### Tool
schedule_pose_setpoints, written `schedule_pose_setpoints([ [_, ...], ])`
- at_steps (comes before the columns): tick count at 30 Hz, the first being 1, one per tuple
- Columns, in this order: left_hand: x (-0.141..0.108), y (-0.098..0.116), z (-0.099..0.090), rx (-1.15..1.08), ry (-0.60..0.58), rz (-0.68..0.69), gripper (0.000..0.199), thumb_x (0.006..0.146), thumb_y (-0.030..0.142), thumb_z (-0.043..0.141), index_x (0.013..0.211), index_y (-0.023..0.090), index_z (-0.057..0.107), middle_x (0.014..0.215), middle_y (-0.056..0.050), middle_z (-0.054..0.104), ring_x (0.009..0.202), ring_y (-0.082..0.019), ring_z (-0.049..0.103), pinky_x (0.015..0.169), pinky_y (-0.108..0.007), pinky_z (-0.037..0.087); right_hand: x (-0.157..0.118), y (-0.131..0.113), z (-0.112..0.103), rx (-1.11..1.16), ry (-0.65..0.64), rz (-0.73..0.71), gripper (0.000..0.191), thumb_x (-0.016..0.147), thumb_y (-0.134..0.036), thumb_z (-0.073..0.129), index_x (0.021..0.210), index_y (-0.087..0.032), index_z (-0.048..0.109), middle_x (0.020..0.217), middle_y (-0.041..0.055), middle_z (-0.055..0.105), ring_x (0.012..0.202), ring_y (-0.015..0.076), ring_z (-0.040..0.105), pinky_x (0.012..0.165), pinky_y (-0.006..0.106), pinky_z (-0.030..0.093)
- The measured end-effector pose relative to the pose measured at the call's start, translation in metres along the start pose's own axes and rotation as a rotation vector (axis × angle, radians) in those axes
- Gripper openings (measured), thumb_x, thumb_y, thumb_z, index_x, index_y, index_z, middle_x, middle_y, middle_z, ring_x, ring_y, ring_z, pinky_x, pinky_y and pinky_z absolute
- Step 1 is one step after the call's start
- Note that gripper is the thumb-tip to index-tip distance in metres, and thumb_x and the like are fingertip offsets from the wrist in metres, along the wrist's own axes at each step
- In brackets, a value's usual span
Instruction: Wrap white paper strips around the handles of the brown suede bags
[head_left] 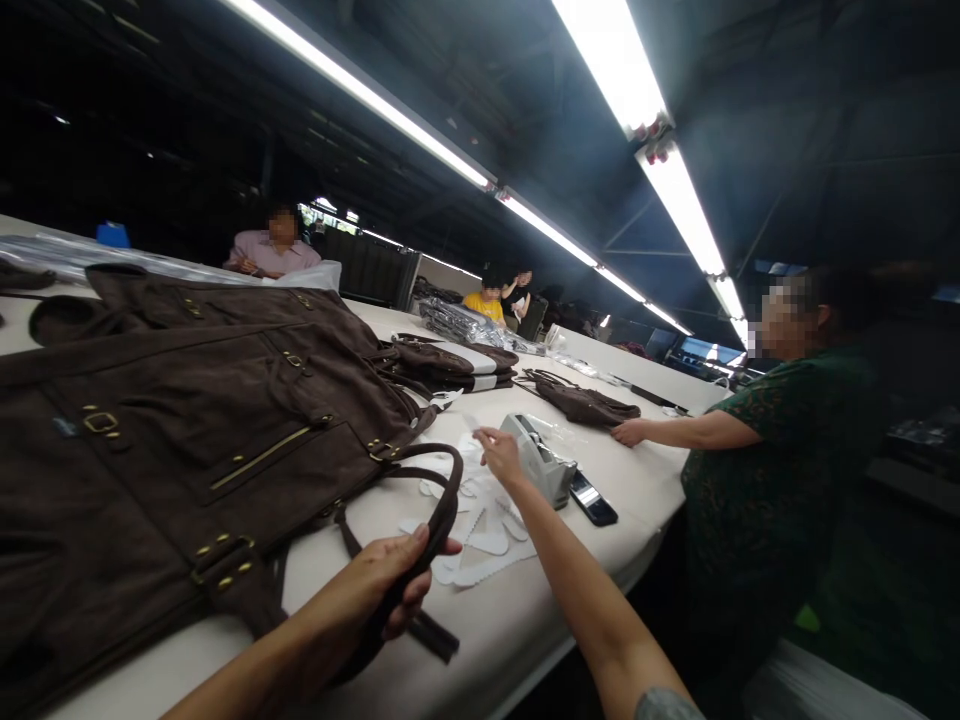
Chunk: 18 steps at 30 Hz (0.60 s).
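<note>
A large dark brown bag [247, 400] with brass buckles and a zip lies on the white table at the left. My left hand [401, 580] is closed round its looped brown strap [450, 490]. Beside a grey tape dispenser [544, 460], my right hand [499, 452] pinches a small translucent piece [471, 425], which looks like tape. White paper pieces with jagged edges [484, 540] are scattered between my two hands.
A phone [594, 498] lies right of the dispenser. Stacked brown bags [457, 365] sit farther back. At the right, a person in dark green [780, 430] touches another brown bag [581, 400]. Other people are in the background.
</note>
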<state>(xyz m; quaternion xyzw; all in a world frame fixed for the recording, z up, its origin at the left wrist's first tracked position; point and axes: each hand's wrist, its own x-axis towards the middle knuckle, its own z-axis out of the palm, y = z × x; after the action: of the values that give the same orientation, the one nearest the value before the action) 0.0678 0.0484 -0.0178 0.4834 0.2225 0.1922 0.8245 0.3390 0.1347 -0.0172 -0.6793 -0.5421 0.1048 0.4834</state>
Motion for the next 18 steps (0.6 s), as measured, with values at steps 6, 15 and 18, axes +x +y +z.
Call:
schedule_pose_setpoints([
  [6,-0.001,0.007,-0.003,-0.039,0.058,0.045,0.065,0.068,0.06,0.073,0.111,0.012,0.06,0.055,0.007,0.043,0.042,-0.004,0.03,0.04,-0.016,0.019,0.001,-0.03,-0.027,0.408,0.19,0.016,0.057,0.079,-0.063,0.054,0.098,-0.011,0.066,0.078,0.0058,0.067,0.045,0.0049,0.039,0.043,0.02,0.03],
  [15,-0.02,0.031,0.01,0.003,0.216,0.244,0.049,0.079,0.054,0.064,0.108,0.015,0.061,0.057,0.005,0.046,0.044,-0.005,0.034,0.041,-0.015,0.023,-0.126,-0.082,-0.065,0.438,-0.586,0.279,0.033,0.072,-0.042,0.075,0.073,-0.01,0.066,0.047,-0.005,0.049,0.038,0.0025,0.032,0.039,0.018,0.017],
  [18,-0.021,0.029,0.02,0.19,0.18,0.266,0.044,0.082,0.057,0.06,0.091,0.013,0.064,0.053,0.004,0.046,0.042,-0.005,0.032,0.04,-0.015,0.02,-0.161,-0.09,-0.05,0.494,-0.826,0.404,0.026,0.075,-0.037,0.071,0.08,-0.011,0.066,0.056,-0.0022,0.058,0.041,0.0037,0.041,0.042,0.018,0.025],
])
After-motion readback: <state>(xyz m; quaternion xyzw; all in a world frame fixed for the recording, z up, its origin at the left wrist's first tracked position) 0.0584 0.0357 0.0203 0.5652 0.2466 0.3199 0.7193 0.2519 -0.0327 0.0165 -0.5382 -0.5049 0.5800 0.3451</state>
